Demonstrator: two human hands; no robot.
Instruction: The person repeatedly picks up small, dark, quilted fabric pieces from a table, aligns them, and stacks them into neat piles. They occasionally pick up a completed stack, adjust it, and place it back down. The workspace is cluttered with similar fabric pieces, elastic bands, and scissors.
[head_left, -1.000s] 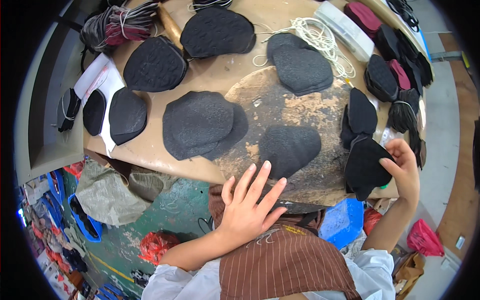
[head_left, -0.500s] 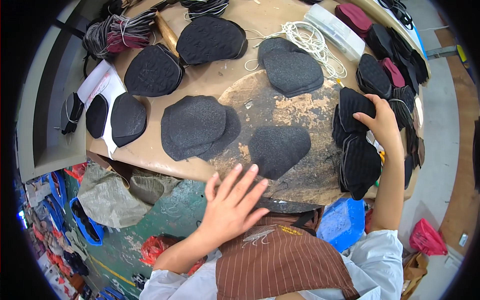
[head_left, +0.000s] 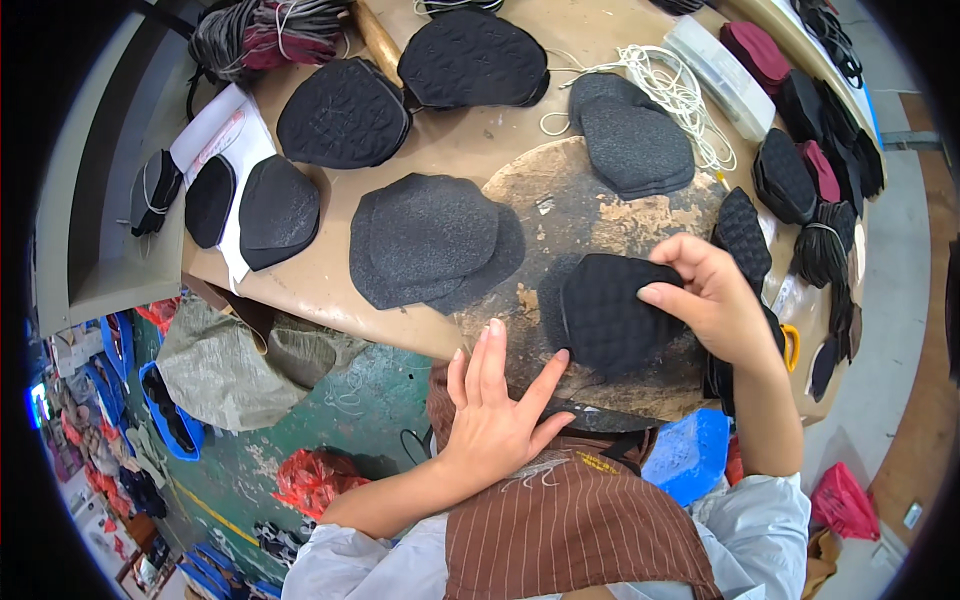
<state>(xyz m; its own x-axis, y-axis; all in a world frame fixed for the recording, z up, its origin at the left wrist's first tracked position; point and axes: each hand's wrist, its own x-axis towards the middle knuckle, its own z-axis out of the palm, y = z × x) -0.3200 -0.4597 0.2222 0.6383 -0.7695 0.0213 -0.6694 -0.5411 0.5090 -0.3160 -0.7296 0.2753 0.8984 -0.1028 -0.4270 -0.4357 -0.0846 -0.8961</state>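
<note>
Right hand [head_left: 712, 305]: pinching the black piece by its far right edge, thumb on top, the other fingers curled at the rim; a narrow grip.
Black piece [head_left: 620, 315]: over the grey piece [head_left: 551, 310], on the near part of the round board [head_left: 650, 212]; a grey strip shows along its left side. Whether it lies flat or hovers slightly, I cannot tell.
Laying it well: judging by that strip, matching outlines would call for a small shift left, with a light pinch so the cloth does not buckle and the left fingers steadying the lower layer.
Left hand [head_left: 500, 410]: empty, fingers spread wide at the board's near left edge; index fingertip at the pieces' near left rim, contact unclear.
Forearms: right one rises from the near right, wrist turned inward; left one slants in from the near left.
Worktop [head_left: 330, 312]: grey stack [head_left: 430, 240] left of the pieces, white cord [head_left: 680, 85] on the far side.
</note>
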